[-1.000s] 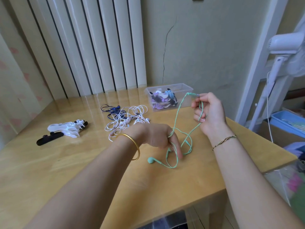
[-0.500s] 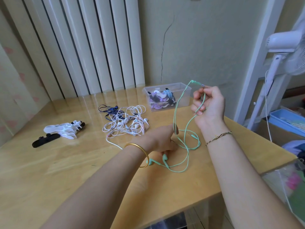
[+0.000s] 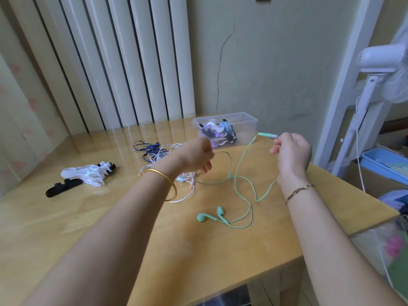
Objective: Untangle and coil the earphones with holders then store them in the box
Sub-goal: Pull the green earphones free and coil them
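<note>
Quick status from my end. The right hand (image 3: 291, 153), right of centre, is pinching the plug (image 3: 267, 135) of the green earphones (image 3: 201, 217) between thumb and fingertips and holding it up off the table (image 3: 110, 228). The left hand (image 3: 196, 157) is a bit motion-blurred. Its fingers are curled and the green cord runs straight into them, so I read that as a pinch on the cord further along.

What matters for the next move is that the cord hangs from both grips and trails toward the bottom of the frame. Both buds lie flat on the table in the lower centre, below and between the hands and a little nearer the left one. So the long axis runs roughly top right to bottom centre, with a couple of loose loops crossing in the middle. I'd guess it's mostly untangled and about ready for coiling.

- The holders (image 3: 86, 173) are well off at the left of the frame, so the left hand is the obvious one to reach them.
- The box (image 3: 249, 120), already holding a few coiled sets, sits at upper centre behind the hands.
- The white tangle (image 3: 167, 155) and a dark blue set (image 3: 145, 149) sit right by the left wrist, and one green loop passes just beside the white mess. That's what I'd worry about snagging.
</note>
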`<state>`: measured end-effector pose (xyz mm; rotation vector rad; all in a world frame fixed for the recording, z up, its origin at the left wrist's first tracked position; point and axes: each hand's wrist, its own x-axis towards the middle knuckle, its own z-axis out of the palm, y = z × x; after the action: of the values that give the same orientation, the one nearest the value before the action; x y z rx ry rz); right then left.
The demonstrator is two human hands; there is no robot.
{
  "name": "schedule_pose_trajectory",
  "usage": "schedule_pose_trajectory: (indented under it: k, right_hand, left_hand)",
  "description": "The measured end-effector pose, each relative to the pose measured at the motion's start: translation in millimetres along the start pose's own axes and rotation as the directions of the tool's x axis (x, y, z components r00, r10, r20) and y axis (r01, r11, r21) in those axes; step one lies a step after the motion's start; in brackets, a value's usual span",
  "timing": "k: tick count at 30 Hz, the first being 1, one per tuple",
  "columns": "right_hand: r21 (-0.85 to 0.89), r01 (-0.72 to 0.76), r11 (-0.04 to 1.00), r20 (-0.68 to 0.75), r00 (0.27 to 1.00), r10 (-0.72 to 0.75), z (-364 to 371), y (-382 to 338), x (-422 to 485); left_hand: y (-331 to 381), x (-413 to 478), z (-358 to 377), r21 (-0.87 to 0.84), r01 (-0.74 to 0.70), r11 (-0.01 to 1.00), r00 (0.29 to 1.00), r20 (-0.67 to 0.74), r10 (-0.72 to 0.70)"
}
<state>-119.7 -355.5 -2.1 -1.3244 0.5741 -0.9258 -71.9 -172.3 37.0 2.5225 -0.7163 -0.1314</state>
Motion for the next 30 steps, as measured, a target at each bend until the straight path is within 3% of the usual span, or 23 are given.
schedule_pose_trajectory:
  k: [3,7,9,12,14,15,16,17,19,20,25,27,30]
  right_hand:
    - [-0.318,0.079,0.945,-0.005,0.996,-0.085,1.6,7.2,-1.3]
    - [-0.618,0.202,0.76,0.245,0.968,-0.057,14.1,4.6,-12.4]
    - [-0.712,0.322,0.624,0.377,0.925,-0.047,22.0,2.2,-18.1]
    - [-0.822,0.47,0.323,0.495,0.869,-0.004,31.3,-6.0,-27.7]
    - [-0.817,0.518,0.252,0.517,0.853,-0.078,36.8,-10.5,-32.8]
    - [-0.795,0.537,0.281,0.514,0.843,-0.158,39.2,-11.5,-34.5]
    - [-0.751,0.542,0.377,0.497,0.84,-0.218,42.3,-14.0,-36.3]
    - [-0.663,0.515,0.544,0.476,0.85,-0.225,44.4,-16.5,-36.9]
    - [-0.381,0.295,0.876,0.492,0.867,-0.078,51.5,-21.6,-39.3]
    - [-0.285,0.204,0.937,0.526,0.85,-0.025,56.3,-22.0,-41.0]
    - [-0.153,0.131,0.98,0.588,0.809,-0.016,72.4,-16.2,-38.9]
    - [-0.165,0.15,0.975,0.598,0.801,-0.022,78.1,-13.0,-32.9]
    - [-0.259,0.325,0.91,0.63,0.77,-0.096,80.5,-7.6,-24.9]
  left_hand:
    - [-4.4,-3.5,-16.7,-0.301,0.084,0.95,0.985,-0.121,-0.125]
    - [-5.6,-10.1,-24.2,-0.606,0.099,0.789,0.973,-0.109,-0.206]
    - [-6.5,-11.7,-24.1,-0.668,0.09,0.739,0.974,-0.097,-0.206]
    - [-6.2,-14.5,-23.7,-0.75,0.067,0.658,0.979,-0.078,-0.188]
    - [-6.4,-15.7,-22.6,-0.793,0.059,0.607,0.983,-0.06,-0.174]
    - [-6.9,-15.4,-21.2,-0.795,0.05,0.604,0.984,-0.066,-0.168]
    - [-7.6,-14.3,-19.5,-0.783,0.038,0.62,0.983,-0.08,-0.163]
    - [-6.9,-13.8,-16.8,-0.768,0.025,0.64,0.983,-0.097,-0.155]
    - [-6.0,-11.7,-9.8,-0.751,-0.005,0.661,0.984,-0.12,-0.129]
    - [-7.4,-9.8,-5.4,-0.743,-0.016,0.669,0.986,-0.122,-0.112]
    - [-11.1,-9.0,5.8,-0.664,-0.013,0.748,0.988,-0.123,-0.092]
    - [-19.6,-3.8,3.1,-0.627,-0.042,0.778,0.947,-0.272,-0.169]
    - [-35.6,3.5,-4.3,-0.53,-0.163,0.832,0.823,-0.538,-0.181]
